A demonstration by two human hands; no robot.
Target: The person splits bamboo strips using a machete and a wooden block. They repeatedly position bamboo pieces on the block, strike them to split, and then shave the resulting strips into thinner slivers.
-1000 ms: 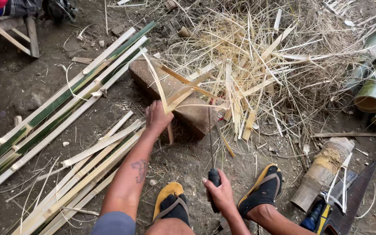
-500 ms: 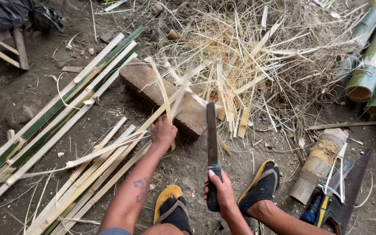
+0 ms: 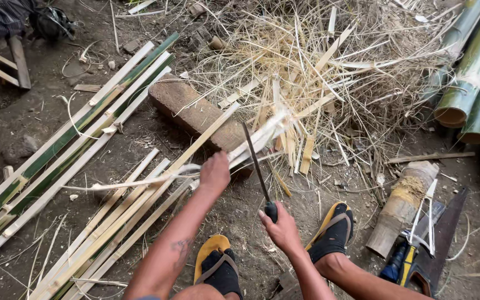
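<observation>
L hand (image 3: 214,173) is closed round a bamboo strip (image 3: 206,139), fingers wrapped over it near its far end. R hand (image 3: 280,226) is fisted on the dark handle of a long knife (image 3: 255,162); the blade rises up and away from the knuckles, tip just beside the L fingers.

Risk, as I judge it: the blade sits v. close to the L fingers, so a slip or a glancing cut off the hard strip could run the edge into them. The strip end looks blurred, prob. moving, so the grip could shift mid-stroke. Feet in sandals (image 3: 216,265) sit just below both hands, also exposed if the blade drops.

The strip's long axis runs diagonally: from the lower left, past the L fingers, up and right across the wooden block (image 3: 193,108) toward the heap of shavings (image 3: 329,72). The free end points up-right, away from the person. The knife's axis is near upright in frame, leaning slightly left.
</observation>
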